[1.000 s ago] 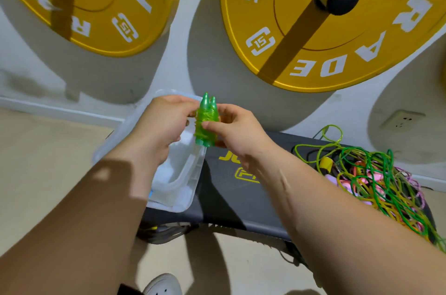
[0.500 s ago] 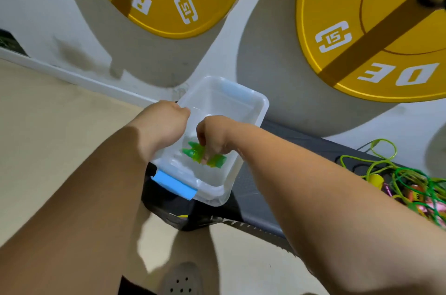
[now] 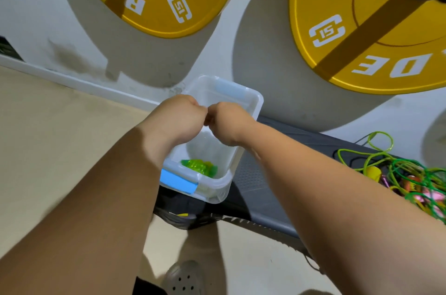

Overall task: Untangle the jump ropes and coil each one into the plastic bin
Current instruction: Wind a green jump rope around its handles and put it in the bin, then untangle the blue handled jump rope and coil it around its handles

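Observation:
A clear plastic bin (image 3: 256, 101) with blue latches sits on the left end of a black bench (image 3: 260, 186). A pair of translucent green jump rope handles (image 3: 199, 167) lies inside the bin at its near end. My left hand (image 3: 178, 117) and my right hand (image 3: 225, 122) hover over the middle of the bin, knuckles touching, fingers curled down out of sight. Nothing shows in either hand, and both are apart from the green handles. A tangle of green, yellow and pink jump ropes (image 3: 410, 174) lies on the bench at the right.
Two yellow weight plates (image 3: 156, 4) (image 3: 362, 29) hang on the grey wall behind the bench. A beige floor spreads to the left. My grey shoe (image 3: 185, 277) stands on the floor in front of the bench.
The green handles went from my raised hands down into the bin and now lie there, let go. Both hands have lifted above the bin and drawn together.

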